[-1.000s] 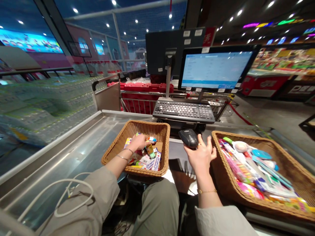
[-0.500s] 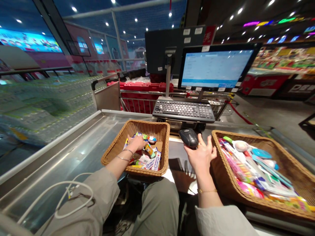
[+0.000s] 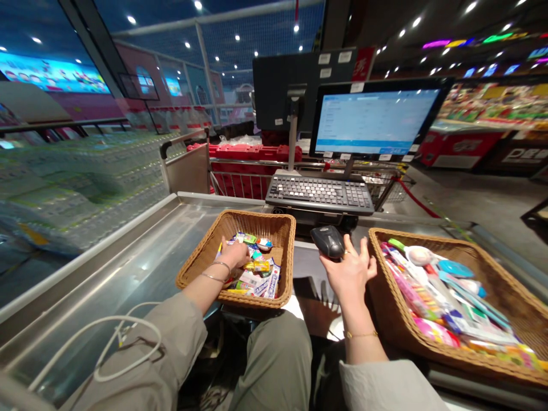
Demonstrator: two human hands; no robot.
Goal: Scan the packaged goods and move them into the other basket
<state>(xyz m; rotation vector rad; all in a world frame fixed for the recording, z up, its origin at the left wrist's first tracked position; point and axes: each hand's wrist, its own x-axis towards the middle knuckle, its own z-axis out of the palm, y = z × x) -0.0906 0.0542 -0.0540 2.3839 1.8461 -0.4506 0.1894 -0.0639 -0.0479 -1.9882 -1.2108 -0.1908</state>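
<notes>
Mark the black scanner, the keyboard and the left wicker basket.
Black scanner (image 3: 327, 241), head view: its casing.
Keyboard (image 3: 319, 189), head view: middle of the keys.
Left wicker basket (image 3: 261, 224), head view: far inner wall.

Left grip (image 3: 234, 255) points down, right grip (image 3: 348, 275) forward with fingers (image 3: 364, 250) spread

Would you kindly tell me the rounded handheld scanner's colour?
The scanner is black; see the head view.

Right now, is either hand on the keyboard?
No, the left hand is in the left basket and the right hand is at the black scanner.
</notes>
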